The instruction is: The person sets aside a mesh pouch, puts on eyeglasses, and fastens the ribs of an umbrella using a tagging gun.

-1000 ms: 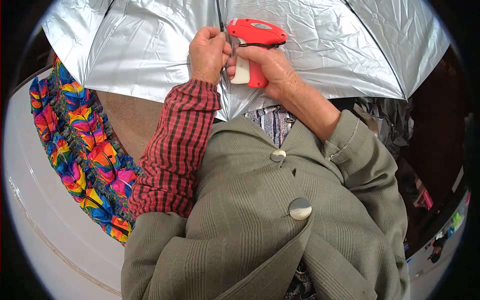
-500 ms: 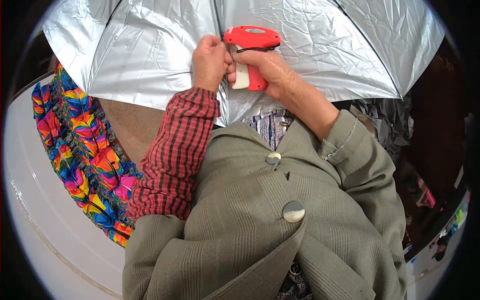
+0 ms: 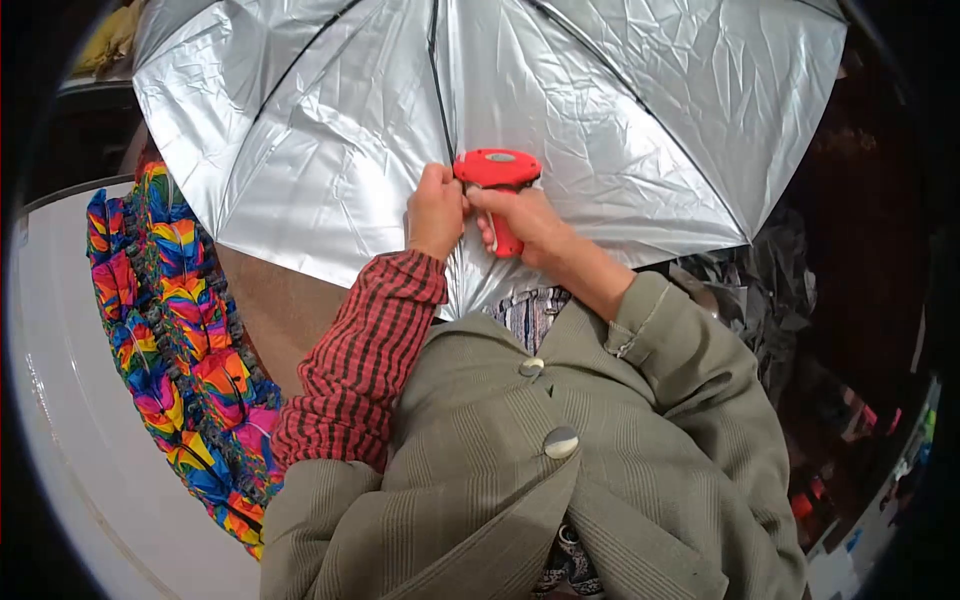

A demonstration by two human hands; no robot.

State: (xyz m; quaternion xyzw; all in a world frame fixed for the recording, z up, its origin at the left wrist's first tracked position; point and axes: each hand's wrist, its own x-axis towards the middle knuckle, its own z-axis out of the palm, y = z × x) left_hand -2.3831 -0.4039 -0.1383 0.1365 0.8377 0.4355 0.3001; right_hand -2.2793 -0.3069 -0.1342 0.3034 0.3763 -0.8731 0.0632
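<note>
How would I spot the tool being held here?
Start at the large silver canopy, then find the right hand over its lower middle. It grips the gun-shaped tool, whose solid red sets it apart from the checked sleeve nearby.

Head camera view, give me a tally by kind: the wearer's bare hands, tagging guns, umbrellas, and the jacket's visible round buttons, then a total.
Bare hands: 2, left hand and right hand
Red tagging gun: 1
Silver umbrella: 1
Jacket buttons: 2, upper button and lower button
Total: 6
</note>
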